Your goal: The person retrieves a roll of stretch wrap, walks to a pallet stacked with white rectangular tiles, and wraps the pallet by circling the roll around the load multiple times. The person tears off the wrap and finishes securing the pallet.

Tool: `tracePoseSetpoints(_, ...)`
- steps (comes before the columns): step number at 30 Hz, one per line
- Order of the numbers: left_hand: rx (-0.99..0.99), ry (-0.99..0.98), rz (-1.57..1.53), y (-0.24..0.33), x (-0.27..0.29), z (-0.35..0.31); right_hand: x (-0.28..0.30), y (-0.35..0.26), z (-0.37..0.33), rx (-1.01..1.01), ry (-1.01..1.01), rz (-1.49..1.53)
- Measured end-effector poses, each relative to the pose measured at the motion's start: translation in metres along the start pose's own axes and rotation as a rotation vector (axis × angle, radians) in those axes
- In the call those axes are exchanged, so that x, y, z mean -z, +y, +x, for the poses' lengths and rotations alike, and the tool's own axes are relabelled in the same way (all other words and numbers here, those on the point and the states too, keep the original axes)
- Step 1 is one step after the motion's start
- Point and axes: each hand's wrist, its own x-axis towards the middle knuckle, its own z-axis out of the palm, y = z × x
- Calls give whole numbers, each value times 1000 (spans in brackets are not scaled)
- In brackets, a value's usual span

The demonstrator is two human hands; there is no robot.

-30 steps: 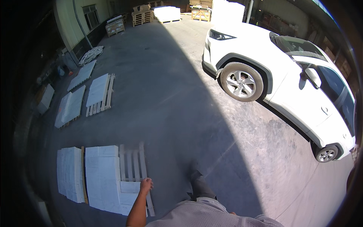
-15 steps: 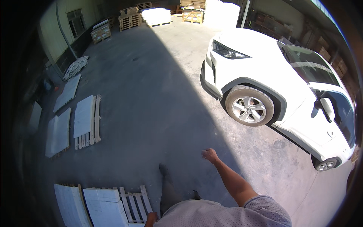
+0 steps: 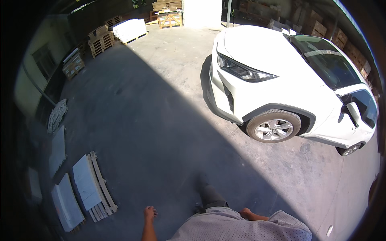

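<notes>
Grey concrete point(image 3: 161, 120) lies under everything, half in shade, half in sun. Since half a second ago the car point(image 3: 281, 84) has swung nearer and larger in view, now showing its nose and one headlight, and the pallet point(image 3: 98, 182) with its slab has slid from the bottom edge to the lower left, well apart from the car. The right hand point(image 3: 244, 213), then stretched out ahead toward the car, is now drawn back against the hip — whether its fingers are curled or spread I cannot tell. The left hand point(image 3: 150, 211), barely seen before, now hangs free between the pallet and the person's grey shirt point(image 3: 233, 227), fingers loosely curled, holding nothing, nearest to the pallet's end.

Counted: one white car with two wheels showing; one wooden pallet close by, bearing one pale slab point(image 3: 85, 182); two more slabs point(image 3: 66, 205) lying just beyond it, farther from the car; one dark shoe point(image 3: 202, 180) stepping forward. Far behind the car's nose stand stacked pallets point(image 3: 101, 40) — several piles, too small to count surely.
</notes>
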Motion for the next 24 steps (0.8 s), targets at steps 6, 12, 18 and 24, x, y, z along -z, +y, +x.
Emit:
tracePoseSetpoints(6,108,-43,-119,189,-30,108,170,10,110,-11,-30,-6)
tracePoseSetpoints(12,-241,-8,-307,472,-82,199,634,-88,278,-83,347,1355)
tracePoseSetpoints(18,-756,-172,-164,696,-160,374,1024,-330,242,976,110,1481)
tracePoseSetpoints(24,-133,-383,-628,874,-155,510,1230,-301,223,951,1217,1054)
